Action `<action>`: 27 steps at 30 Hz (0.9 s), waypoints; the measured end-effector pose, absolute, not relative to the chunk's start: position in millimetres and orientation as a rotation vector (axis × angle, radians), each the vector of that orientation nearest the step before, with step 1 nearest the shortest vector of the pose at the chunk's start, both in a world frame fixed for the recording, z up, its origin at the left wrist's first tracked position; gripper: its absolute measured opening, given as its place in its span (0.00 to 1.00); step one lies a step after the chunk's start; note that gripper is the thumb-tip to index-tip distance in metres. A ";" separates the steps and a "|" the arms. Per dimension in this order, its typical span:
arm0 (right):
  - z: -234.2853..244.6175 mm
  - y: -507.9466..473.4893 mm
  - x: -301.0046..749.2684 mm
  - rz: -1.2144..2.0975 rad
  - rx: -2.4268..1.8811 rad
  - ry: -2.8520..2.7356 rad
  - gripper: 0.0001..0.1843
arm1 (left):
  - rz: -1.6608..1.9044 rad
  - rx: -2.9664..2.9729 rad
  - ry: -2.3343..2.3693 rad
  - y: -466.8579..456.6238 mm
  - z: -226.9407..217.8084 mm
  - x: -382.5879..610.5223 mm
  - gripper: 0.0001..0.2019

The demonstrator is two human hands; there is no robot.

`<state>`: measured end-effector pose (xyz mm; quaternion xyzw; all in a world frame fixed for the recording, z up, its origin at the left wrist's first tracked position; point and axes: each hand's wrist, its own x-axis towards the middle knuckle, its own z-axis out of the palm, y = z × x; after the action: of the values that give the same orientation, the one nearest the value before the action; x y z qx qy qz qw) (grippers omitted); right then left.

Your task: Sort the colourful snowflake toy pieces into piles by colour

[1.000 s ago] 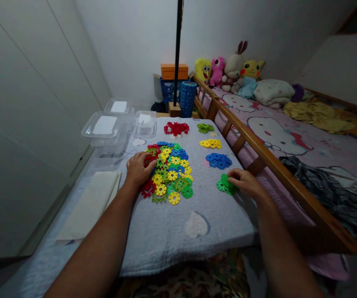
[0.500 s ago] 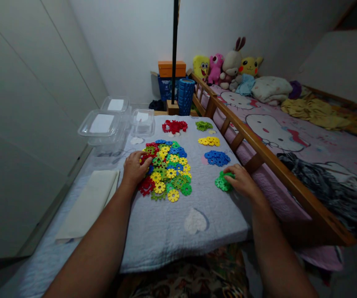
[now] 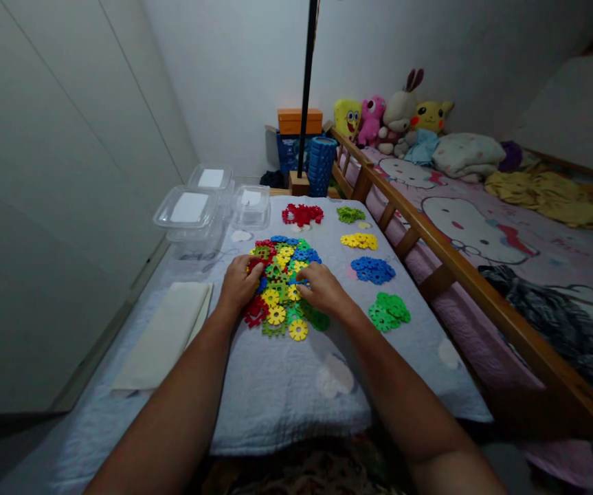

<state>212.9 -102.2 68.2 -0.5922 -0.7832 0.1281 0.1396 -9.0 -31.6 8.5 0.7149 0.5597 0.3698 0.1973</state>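
Note:
A mixed pile of flat plastic snowflake building pieces (image 3: pixel 276 292), in red, yellow, blue and two greens, lies in the middle of the cloth. At the pile's left side my left hand (image 3: pixel 240 280) rests with thumb and fingers apart, its fingertips on red pieces. My right hand (image 3: pixel 323 287) hangs over the pile's right side, fingers curved down and a gap between thumb and forefinger. Single-colour heaps stand apart: red (image 3: pixel 302 214) at the back, then olive-green (image 3: pixel 350 214), yellow (image 3: pixel 359 240), blue (image 3: pixel 373 269) and bright green (image 3: pixel 389 311) along the right.
Clear plastic containers (image 3: pixel 185 206) with white labels stand at the back left. Folded cream material (image 3: pixel 165 337) lies left of my left arm. A wooden bed rail (image 3: pixel 430 240) borders the right side. A black pole (image 3: pixel 306 89) rises behind the cloth-covered surface (image 3: pixel 286 392).
My right hand has left the bright green heap and moved left to the mixed pile. My left hand stays at the pile's left side. The view has shifted slightly left.

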 end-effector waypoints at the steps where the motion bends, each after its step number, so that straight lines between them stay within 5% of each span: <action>1: 67.5 -95.7 205.6 0.341 -1.758 -2.255 0.12 | 1.035 2.001 1.562 -31.7 8.2 -8.4 0.15; 18: 53.7 -67.2 170.3 0.346 -2.006 -2.050 0.16 | 1.018 2.038 1.575 -29.2 4.4 -2.2 0.15; 24: 51.8 -55.3 176.8 0.462 -1.881 -2.010 0.03 | 1.012 2.054 1.563 -30.4 6.0 -1.2 0.16; 27: 56.5 -41.6 197.0 0.534 -1.775 -1.951 0.04 | 1.023 2.056 1.560 -31.0 6.9 -1.0 0.16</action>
<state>197.0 -41.6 56.5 -0.6430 -0.7066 0.1933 0.2234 -1.0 -31.0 6.9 0.7282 0.5525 0.3625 0.1816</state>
